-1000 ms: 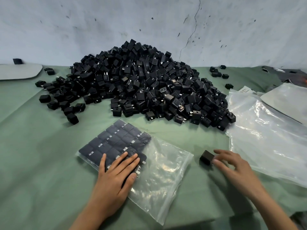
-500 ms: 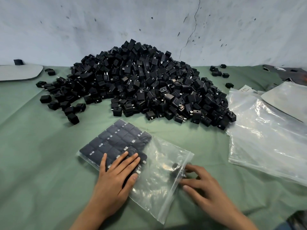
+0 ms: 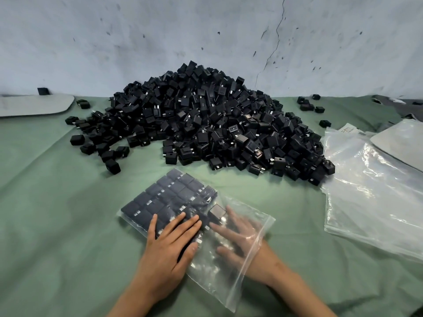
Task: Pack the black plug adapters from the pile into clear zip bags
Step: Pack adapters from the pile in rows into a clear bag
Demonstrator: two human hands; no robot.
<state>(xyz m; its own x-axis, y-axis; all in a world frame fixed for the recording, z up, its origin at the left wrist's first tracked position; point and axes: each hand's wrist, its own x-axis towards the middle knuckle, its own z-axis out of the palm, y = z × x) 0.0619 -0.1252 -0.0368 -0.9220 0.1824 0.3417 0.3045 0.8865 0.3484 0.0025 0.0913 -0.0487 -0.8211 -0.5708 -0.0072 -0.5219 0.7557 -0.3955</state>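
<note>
Cracked, stained wall [image 3: 137, 42] is seen behind a worktop [image 3: 45, 202] covered in green cloth. At far left a grey board [image 3: 34, 106] is laid flat. Toward the middle the pile [image 3: 206, 120] of adapters is heaped against the wall, with strays [image 3: 112, 166] scattered around it.

In front of it one bag [image 3: 247, 277] is laid on a diagonal. Its long axis runs from far left to near right, with the closed end pointed away and the open mouth turned toward the person. Flat rows [image 3: 164, 197] of adapters are packed at the closed end.

The left hand [image 3: 169, 248] is pressed flat on the rows through the film, fingers spread. The right hand [image 3: 240, 239] is set inside the mouth up to the wrist, fingers spread. One adapter [image 3: 217, 211] lies at its fingertips, broad face up, beside the last row. Through the blurred plastic it cannot be told whether it is pinched or merely nudged. At right, spare bags [image 3: 370, 191] are stacked.

Rows could be knocked askew if the adapter is shoved in at a tilt. Film might be snagged by prongs. The bag might also be dragged along when the wrist is drawn out, should the left hand's pressure be eased.
</note>
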